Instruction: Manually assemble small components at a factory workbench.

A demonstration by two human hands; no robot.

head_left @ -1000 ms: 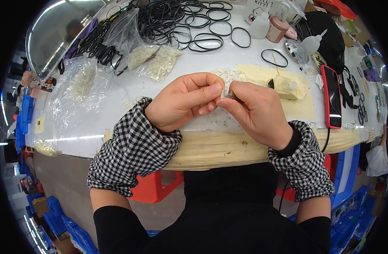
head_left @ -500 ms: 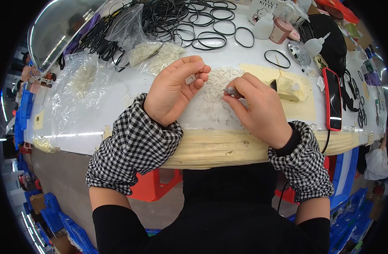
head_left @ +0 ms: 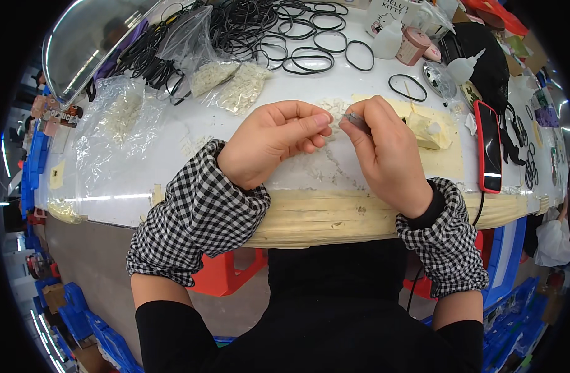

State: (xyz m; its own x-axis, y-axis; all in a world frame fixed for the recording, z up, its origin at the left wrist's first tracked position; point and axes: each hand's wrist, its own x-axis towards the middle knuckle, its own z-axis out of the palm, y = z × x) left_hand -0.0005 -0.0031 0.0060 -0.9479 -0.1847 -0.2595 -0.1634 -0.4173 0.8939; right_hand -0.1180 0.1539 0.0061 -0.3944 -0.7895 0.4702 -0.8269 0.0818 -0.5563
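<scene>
Above the near middle of the white table, my two hands face each other with fingertips close together. The thumb and index finger of my left hand (head_left: 267,140) are pinched, its other fingers curled; what they hold is too small or hidden to name. My right hand (head_left: 390,155) pinches a small flat grey piece (head_left: 357,120) between thumb and fingers, its tip pointing toward the left hand. Beneath and behind the fingertips lies a scatter of small white pieces (head_left: 327,107), partly covered by the hands.
Plastic bags of small pale pieces (head_left: 242,86) lie at the left and back. Black bands (head_left: 308,61) and cords spread along the far side. At right are a tape-covered block (head_left: 431,132), a white squeeze bottle (head_left: 464,68) and a red-cased phone (head_left: 489,146). Yellowish padding (head_left: 325,217) lines the near edge.
My left hand has turned and moved right and slightly down, fingertips now near the right hand. My right hand has shifted slightly right and its fingertips have risen, still pinching the grey piece.
</scene>
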